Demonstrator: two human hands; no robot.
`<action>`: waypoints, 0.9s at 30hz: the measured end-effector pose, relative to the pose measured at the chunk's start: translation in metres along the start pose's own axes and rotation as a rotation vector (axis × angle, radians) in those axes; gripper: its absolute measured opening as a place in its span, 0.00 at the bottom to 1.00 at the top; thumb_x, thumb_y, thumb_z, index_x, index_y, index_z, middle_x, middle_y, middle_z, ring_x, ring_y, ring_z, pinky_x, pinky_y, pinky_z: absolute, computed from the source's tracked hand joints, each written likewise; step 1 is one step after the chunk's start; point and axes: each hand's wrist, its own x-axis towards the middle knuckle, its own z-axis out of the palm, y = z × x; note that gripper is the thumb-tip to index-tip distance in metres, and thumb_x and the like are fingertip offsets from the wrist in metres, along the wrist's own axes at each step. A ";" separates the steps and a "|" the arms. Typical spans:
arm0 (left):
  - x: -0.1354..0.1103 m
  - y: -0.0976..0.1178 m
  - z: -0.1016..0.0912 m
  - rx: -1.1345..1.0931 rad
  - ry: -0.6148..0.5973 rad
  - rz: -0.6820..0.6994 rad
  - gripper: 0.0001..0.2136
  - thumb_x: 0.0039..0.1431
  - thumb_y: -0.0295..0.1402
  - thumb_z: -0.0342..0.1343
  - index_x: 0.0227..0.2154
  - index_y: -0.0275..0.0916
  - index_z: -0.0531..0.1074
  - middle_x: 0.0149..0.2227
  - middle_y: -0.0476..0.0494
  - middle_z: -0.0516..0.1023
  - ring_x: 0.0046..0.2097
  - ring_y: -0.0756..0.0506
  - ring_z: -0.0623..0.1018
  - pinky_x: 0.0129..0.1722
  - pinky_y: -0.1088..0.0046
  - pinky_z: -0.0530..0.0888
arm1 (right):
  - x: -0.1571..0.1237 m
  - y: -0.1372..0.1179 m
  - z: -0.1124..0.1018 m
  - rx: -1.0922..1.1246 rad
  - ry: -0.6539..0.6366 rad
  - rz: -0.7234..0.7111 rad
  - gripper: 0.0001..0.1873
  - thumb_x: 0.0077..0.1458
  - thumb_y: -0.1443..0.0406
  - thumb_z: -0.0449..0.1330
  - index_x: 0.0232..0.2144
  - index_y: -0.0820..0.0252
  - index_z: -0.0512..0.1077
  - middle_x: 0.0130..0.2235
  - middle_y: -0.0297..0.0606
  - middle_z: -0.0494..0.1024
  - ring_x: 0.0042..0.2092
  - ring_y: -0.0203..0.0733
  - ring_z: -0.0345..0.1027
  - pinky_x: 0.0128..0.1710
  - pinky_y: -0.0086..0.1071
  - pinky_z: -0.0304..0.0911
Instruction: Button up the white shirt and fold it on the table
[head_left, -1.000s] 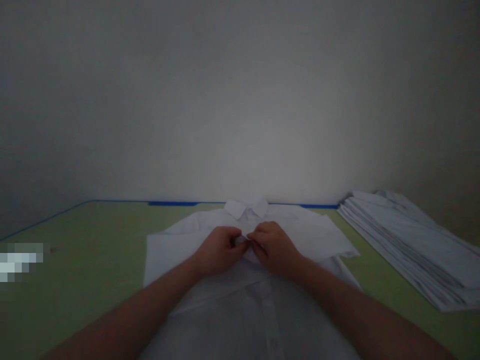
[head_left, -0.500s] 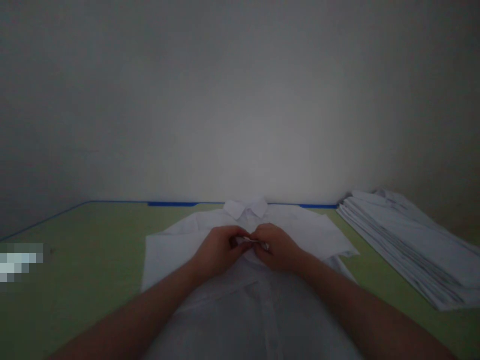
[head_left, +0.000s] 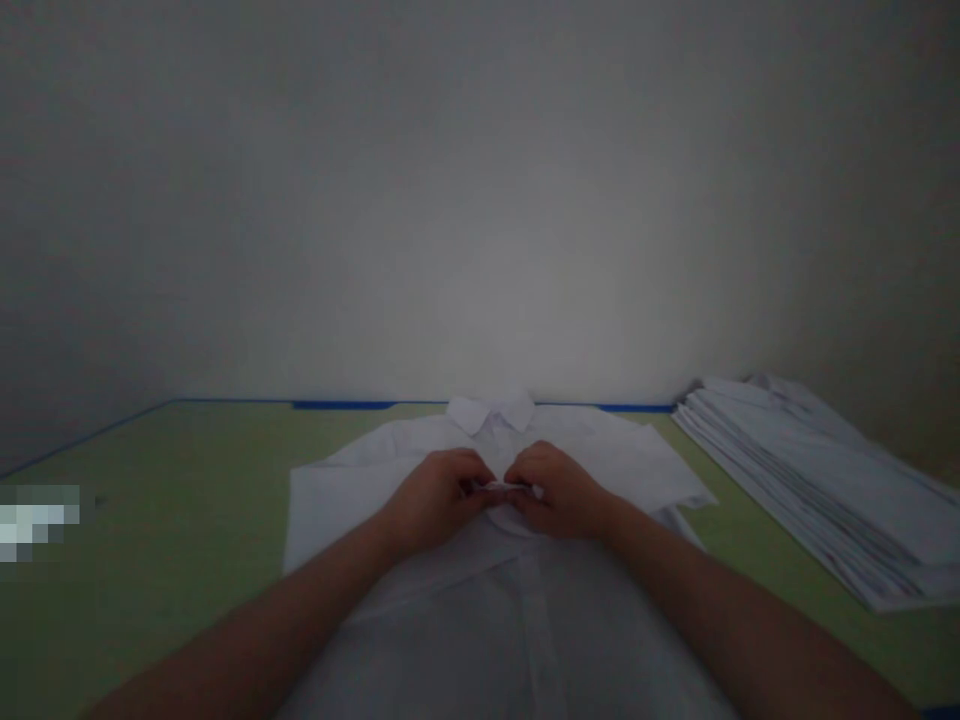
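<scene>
A white short-sleeved shirt (head_left: 360, 492) lies front side up before me, its collar (head_left: 491, 412) at the far end near the wall. My left hand (head_left: 439, 498) pinches the front placket a little below the collar. Facing it, my right hand (head_left: 561, 492) pinches the same strip of cloth from the other side. The cloth between the fingertips is lifted slightly off the shirt. Any button there is too small or hidden to make out.
A stack of folded white garments (head_left: 817, 490) lies on the right of the green table (head_left: 172, 520). Blue edging (head_left: 341, 405) runs along the table's back, against a grey wall (head_left: 480, 200). A pixelated patch covers something at the far left.
My fingertips have moved slightly apart, with the right hand shifting a little to the right. Both hands still pinch the shirt front. The view has tilted very slightly.
</scene>
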 end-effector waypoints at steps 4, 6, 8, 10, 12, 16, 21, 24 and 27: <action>-0.001 -0.001 0.000 0.021 -0.084 0.011 0.16 0.54 0.45 0.51 0.25 0.37 0.73 0.24 0.49 0.71 0.26 0.53 0.68 0.25 0.80 0.61 | -0.001 0.001 0.004 -0.016 0.046 -0.002 0.05 0.50 0.65 0.54 0.28 0.61 0.68 0.26 0.34 0.71 0.32 0.36 0.62 0.37 0.31 0.53; -0.002 0.000 0.000 0.012 -0.099 0.000 0.15 0.54 0.44 0.51 0.25 0.37 0.73 0.23 0.49 0.71 0.26 0.53 0.67 0.24 0.80 0.60 | -0.001 0.000 0.005 -0.029 0.055 -0.006 0.05 0.50 0.65 0.53 0.27 0.61 0.68 0.26 0.34 0.71 0.32 0.36 0.62 0.37 0.31 0.52; -0.002 0.001 -0.001 -0.019 -0.091 -0.019 0.15 0.53 0.44 0.51 0.27 0.37 0.74 0.23 0.50 0.72 0.25 0.53 0.67 0.24 0.79 0.60 | 0.000 -0.001 0.005 -0.035 0.063 0.006 0.06 0.50 0.65 0.53 0.26 0.61 0.68 0.25 0.34 0.70 0.31 0.36 0.62 0.36 0.31 0.52; -0.001 0.001 -0.003 -0.090 -0.095 -0.034 0.13 0.53 0.42 0.51 0.30 0.39 0.75 0.24 0.50 0.73 0.25 0.52 0.68 0.25 0.79 0.61 | 0.001 -0.002 0.004 -0.018 0.073 0.029 0.05 0.50 0.65 0.54 0.25 0.61 0.68 0.25 0.34 0.70 0.30 0.35 0.62 0.36 0.31 0.53; -0.001 0.000 -0.004 -0.163 -0.108 -0.042 0.13 0.53 0.40 0.51 0.34 0.39 0.75 0.25 0.49 0.74 0.27 0.52 0.69 0.26 0.79 0.63 | 0.001 -0.003 0.002 0.028 0.074 0.049 0.05 0.50 0.65 0.54 0.26 0.61 0.68 0.25 0.33 0.70 0.30 0.34 0.62 0.35 0.29 0.54; 0.000 -0.005 -0.004 -0.187 -0.129 -0.091 0.14 0.52 0.43 0.51 0.30 0.36 0.73 0.23 0.49 0.73 0.26 0.51 0.69 0.25 0.79 0.62 | 0.000 -0.004 0.001 0.134 0.058 0.091 0.05 0.50 0.66 0.56 0.29 0.61 0.70 0.27 0.34 0.72 0.31 0.33 0.63 0.34 0.27 0.56; 0.000 -0.007 0.000 -0.121 -0.135 -0.079 0.11 0.51 0.41 0.52 0.28 0.37 0.71 0.22 0.51 0.70 0.25 0.52 0.67 0.24 0.79 0.60 | 0.000 -0.002 0.002 0.232 0.035 0.133 0.06 0.50 0.65 0.57 0.31 0.61 0.72 0.29 0.34 0.74 0.32 0.33 0.65 0.34 0.26 0.58; 0.000 -0.006 0.001 -0.130 -0.136 -0.050 0.10 0.52 0.39 0.52 0.28 0.37 0.70 0.22 0.52 0.69 0.26 0.52 0.67 0.25 0.79 0.60 | -0.001 0.000 0.003 0.279 0.055 0.155 0.06 0.50 0.65 0.58 0.32 0.60 0.73 0.29 0.33 0.74 0.32 0.32 0.65 0.34 0.26 0.58; 0.000 -0.004 0.002 -0.168 -0.150 -0.046 0.09 0.52 0.39 0.52 0.28 0.37 0.69 0.22 0.52 0.69 0.26 0.52 0.67 0.25 0.79 0.61 | 0.000 0.000 0.002 0.297 0.038 0.153 0.06 0.50 0.65 0.58 0.31 0.61 0.72 0.29 0.33 0.74 0.32 0.32 0.65 0.34 0.25 0.59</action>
